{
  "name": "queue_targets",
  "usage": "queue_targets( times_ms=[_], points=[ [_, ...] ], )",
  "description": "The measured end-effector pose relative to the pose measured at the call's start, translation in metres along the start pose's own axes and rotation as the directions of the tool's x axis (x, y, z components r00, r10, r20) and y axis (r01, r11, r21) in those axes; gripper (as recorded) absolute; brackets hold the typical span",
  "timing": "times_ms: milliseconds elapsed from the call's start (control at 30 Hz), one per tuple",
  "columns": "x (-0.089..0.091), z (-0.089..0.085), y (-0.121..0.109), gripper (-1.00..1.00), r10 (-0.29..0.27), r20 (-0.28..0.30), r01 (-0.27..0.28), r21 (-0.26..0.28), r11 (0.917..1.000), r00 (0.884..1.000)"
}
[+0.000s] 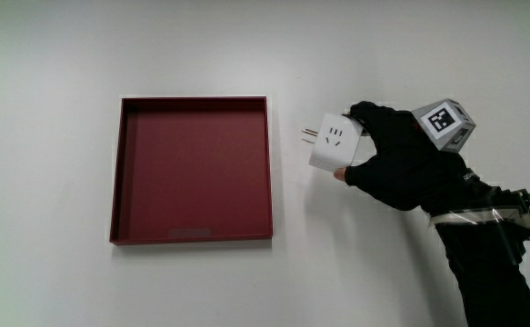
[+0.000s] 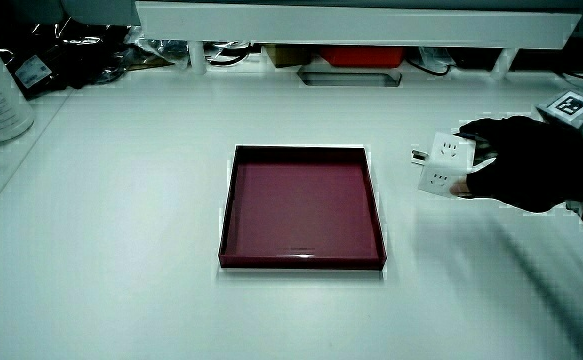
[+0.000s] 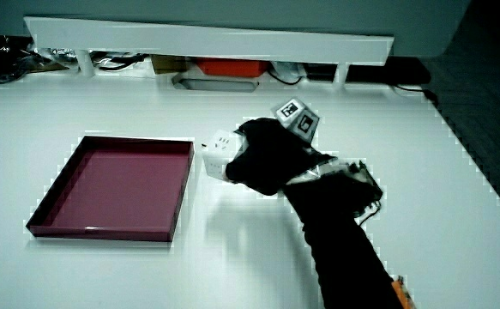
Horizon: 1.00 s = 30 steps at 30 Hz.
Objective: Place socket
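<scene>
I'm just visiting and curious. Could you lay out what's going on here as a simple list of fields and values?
hand: gloved hand beside the tray, above the table
held item: white socket cube, metal prongs pointing toward the tray
fingers: closed around the socket cube
tray: dark red square tray, nothing in it
surface: white table
socket position: outside the tray, not yet placed

Dark red tray [image 1: 192,234], white socket [image 1: 330,141], black glove, seemingly black-and-white cube [image 1: 445,123].
</scene>
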Motion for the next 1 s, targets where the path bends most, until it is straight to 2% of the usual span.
queue_targets(
  times_ms=[67,100,133,167,200,267,300,333,367,400,567,633,667,700,733,767,800,900,1000],
  points=[
    [0.01,-0.001,0.003,0.0,-0.033,0.006,0.033,0.0,0.9995,0.999],
    [0.014,-0.002,0.004,0.0,-0.01,0.042,0.007,0.064,0.9979,0.999],
    [0.026,-0.004,0.009,0.0,-0.058,0.049,0.056,0.043,0.9975,0.997],
    [0.028,-0.004,0.009,0.0,-0.042,0.029,0.04,0.066,0.997,0.999],
    [0.034,-0.005,0.01,0.0,-0.055,0.025,0.053,0.069,0.9962,0.998],
    [0.037,-0.008,0.012,0.0,-0.121,0.017,0.121,0.023,0.9924,0.992],
    [0.041,-0.009,0.013,0.0,-0.087,0.006,0.087,0.06,0.9944,0.996],
    [0.044,-0.01,0.014,0.0,-0.092,0.011,0.092,0.053,0.9944,0.996],
    [0.047,-0.012,0.015,0.0,-0.109,-0.03,0.109,-0.014,0.994,0.994],
    [0.047,-0.012,0.015,0.0,-0.105,0.013,0.104,0.053,0.9931,0.994],
    [0.057,-0.019,0.019,0.0,-0.133,0.008,0.132,0.042,0.9903,0.991],
    [0.062,-0.021,0.02,0.0,-0.133,-0.015,0.133,0.027,0.9907,0.991],
    [0.064,-0.021,0.02,0.0,-0.156,-0.064,0.153,-0.048,0.987,0.986],
    [0.066,-0.021,0.02,0.0,-0.134,-0.038,0.135,0.018,0.9907,0.99],
    [0.068,-0.021,0.021,0.0,-0.144,-0.048,0.144,0.012,0.9894,0.988],
    [0.072,-0.022,0.022,0.0,-0.157,-0.097,0.151,-0.063,0.9864,0.983],
    [0.071,-0.022,0.021,0.0,-0.15,-0.077,0.15,0.001,0.9887,0.986],
    [0.073,-0.023,0.021,0.0,-0.153,-0.066,0.154,0.003,0.9881,0.986],
    [0.073,-0.024,0.021,-0.14,-0.157,-0.068,0.157,0.001,0.9876,0.985]
  ],
)
